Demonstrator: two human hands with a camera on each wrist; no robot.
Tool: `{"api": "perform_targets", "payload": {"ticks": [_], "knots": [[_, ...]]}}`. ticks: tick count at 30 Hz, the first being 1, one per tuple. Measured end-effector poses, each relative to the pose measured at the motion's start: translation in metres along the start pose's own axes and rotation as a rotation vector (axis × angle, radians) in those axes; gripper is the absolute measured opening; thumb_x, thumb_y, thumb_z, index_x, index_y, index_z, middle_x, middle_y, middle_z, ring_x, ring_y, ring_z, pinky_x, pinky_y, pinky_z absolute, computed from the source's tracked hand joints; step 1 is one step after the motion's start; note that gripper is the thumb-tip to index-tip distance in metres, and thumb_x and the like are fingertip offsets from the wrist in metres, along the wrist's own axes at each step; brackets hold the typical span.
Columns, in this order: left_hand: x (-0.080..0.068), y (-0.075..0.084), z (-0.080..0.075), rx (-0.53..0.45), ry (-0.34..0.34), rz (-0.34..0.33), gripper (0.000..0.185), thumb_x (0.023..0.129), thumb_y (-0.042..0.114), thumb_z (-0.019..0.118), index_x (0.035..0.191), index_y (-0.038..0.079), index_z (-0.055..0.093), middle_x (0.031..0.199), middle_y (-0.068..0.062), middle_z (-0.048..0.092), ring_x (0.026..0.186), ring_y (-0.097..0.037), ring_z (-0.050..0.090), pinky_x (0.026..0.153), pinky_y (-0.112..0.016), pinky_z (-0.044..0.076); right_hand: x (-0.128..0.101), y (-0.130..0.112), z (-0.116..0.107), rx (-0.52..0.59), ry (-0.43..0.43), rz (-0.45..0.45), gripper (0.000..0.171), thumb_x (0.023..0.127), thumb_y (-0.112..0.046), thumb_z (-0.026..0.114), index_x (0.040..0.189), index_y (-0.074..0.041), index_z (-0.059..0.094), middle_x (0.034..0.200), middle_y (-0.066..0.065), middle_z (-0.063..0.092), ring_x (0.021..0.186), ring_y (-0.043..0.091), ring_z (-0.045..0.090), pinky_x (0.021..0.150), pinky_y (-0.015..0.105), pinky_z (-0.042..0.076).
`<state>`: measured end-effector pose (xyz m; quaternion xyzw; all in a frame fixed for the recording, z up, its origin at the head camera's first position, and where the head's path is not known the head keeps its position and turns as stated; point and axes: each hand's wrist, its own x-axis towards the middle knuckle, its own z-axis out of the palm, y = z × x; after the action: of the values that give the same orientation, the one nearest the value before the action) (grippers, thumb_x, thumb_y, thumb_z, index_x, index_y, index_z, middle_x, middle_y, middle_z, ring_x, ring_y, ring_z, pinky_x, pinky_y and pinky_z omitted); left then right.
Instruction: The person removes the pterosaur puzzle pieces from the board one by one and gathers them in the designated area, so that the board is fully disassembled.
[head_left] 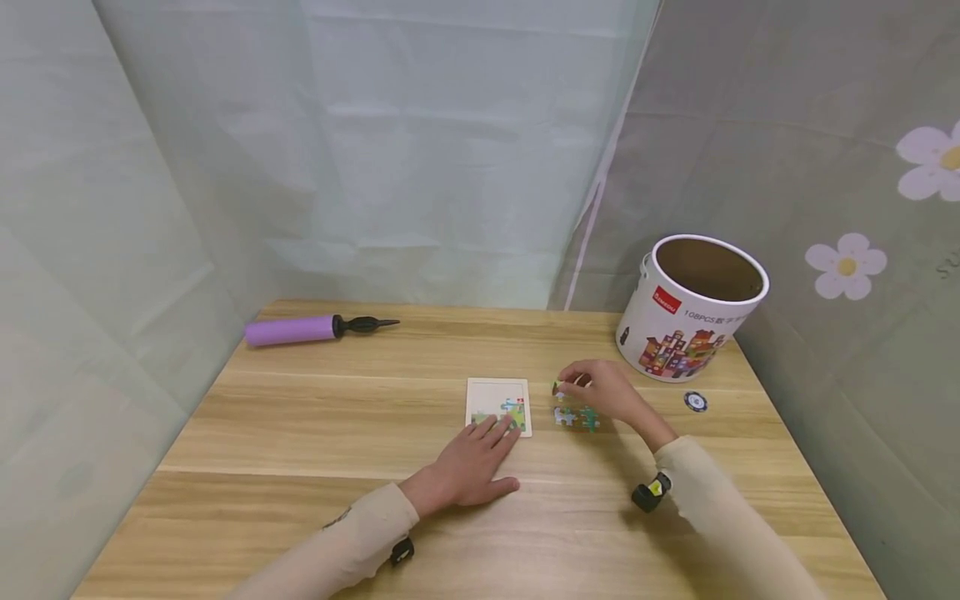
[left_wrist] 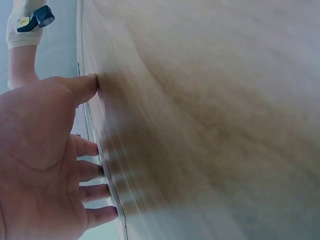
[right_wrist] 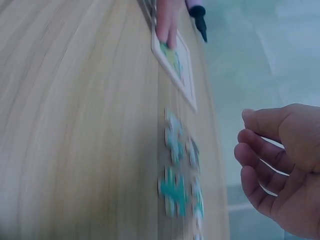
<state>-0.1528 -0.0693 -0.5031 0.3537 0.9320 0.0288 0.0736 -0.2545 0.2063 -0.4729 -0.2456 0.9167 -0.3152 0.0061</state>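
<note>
– What lies furthest left?
– A purple hand pump [head_left: 296, 331] with a black nozzle, left of centre on the wooden table [head_left: 300, 425].
– And the left hand [head_left: 467, 469]?
– Below the frame's centre, palm down, fingers stretched out onto the lower edge of the jigsaw tray [head_left: 487, 395]. The tray sits mid-frame, with coloured pieces in its lower part.
– Next along?
– Loose jigsaw pieces [head_left: 588, 419], just right of the tray.
– Is the right hand [head_left: 606, 388] gripping one?
– No; its fingers curl loosely above them, and the right wrist view shows nothing between thumb and fingertips.
– Further right?
– A white bucket [head_left: 675, 337] with printed building blocks, and below it a poker chip [head_left: 696, 402].
</note>
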Motion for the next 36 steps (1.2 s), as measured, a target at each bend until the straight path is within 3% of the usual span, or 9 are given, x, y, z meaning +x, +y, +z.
{"api": "perform_targets", "payload": {"ticks": [10, 18, 27, 36], "knots": [[0.001, -0.001, 0.004, 0.003, 0.005, 0.004, 0.078, 0.104, 0.057, 0.045, 0.161, 0.007, 0.03, 0.168, -0.014, 0.026, 0.153, -0.035, 0.027, 0.121, -0.051, 0.03, 0.023, -0.019, 0.032, 0.021, -0.072, -0.099, 0.015, 0.097, -0.015, 0.072, 0.107, -0.006, 0.078, 0.097, 0.001, 0.076, 0.084, 0.015, 0.07, 0.076, 0.035, 0.058], [-0.001, 0.001, 0.005, 0.015, 0.008, 0.014, 0.076, 0.104, 0.055, 0.045, 0.16, 0.005, 0.032, 0.168, -0.012, 0.027, 0.153, -0.036, 0.028, 0.121, -0.053, 0.03, 0.033, -0.022, 0.048, 0.045, -0.106, -0.076, 0.012, 0.094, -0.015, 0.075, 0.104, -0.009, 0.078, 0.093, 0.0, 0.076, 0.084, 0.015, 0.071, 0.074, 0.033, 0.058], [-0.001, 0.003, 0.003, 0.022, -0.005, 0.024, 0.075, 0.106, 0.052, 0.044, 0.159, 0.001, 0.031, 0.167, -0.014, 0.027, 0.154, -0.032, 0.025, 0.123, -0.048, 0.027, 0.04, -0.019, 0.062, -0.014, -0.132, -0.082, 0.01, 0.094, -0.02, 0.076, 0.101, -0.014, 0.081, 0.099, -0.002, 0.077, 0.085, 0.007, 0.067, 0.078, 0.029, 0.056], [0.001, 0.002, 0.003, -0.005, -0.012, 0.035, 0.076, 0.105, 0.05, 0.046, 0.158, -0.002, 0.031, 0.166, -0.017, 0.028, 0.154, -0.031, 0.026, 0.123, -0.044, 0.029, 0.042, -0.025, 0.066, -0.096, -0.16, -0.082, 0.01, 0.091, -0.02, 0.078, 0.1, -0.017, 0.082, 0.088, -0.008, 0.07, 0.078, 0.004, 0.059, 0.073, 0.026, 0.051]]}}
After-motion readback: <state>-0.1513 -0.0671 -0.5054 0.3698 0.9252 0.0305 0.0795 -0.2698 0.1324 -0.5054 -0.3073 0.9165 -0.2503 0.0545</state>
